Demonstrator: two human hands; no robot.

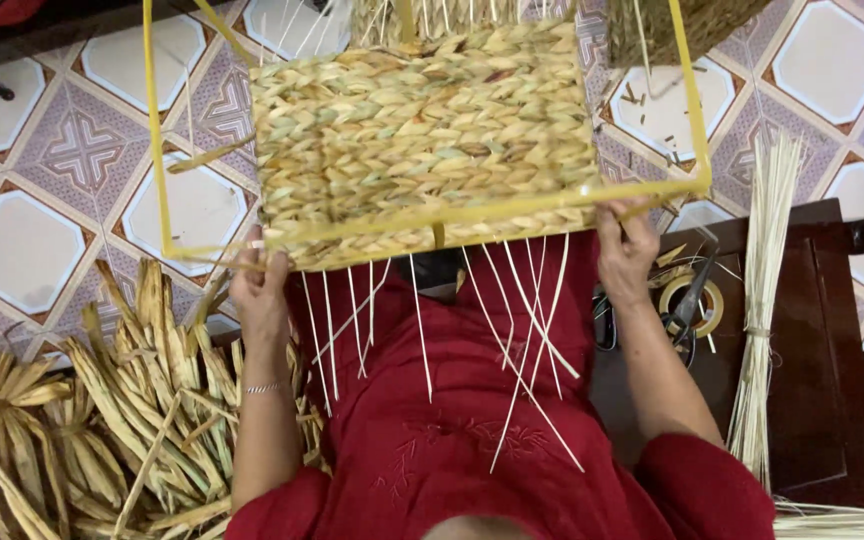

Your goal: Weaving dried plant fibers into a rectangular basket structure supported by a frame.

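Note:
A woven panel of braided dried grass (422, 130) sits inside a yellow wire frame (157, 130), held above my lap in the head view. Several thin pale reed spokes (512, 340) hang from its near edge over my red clothing. My left hand (260, 290) grips the panel's near left corner, with a thin bracelet on the wrist. At the near right corner, my right hand (624, 240) grips the edge and the yellow frame bar.
Bundles of dried flat leaves (122, 400) lie on the tiled floor at my left. A dark wooden stool (812, 340) at my right carries a tape roll (692, 300), scissors and a tied bundle of thin reeds (762, 300). Another woven piece (672, 25) is at the top right.

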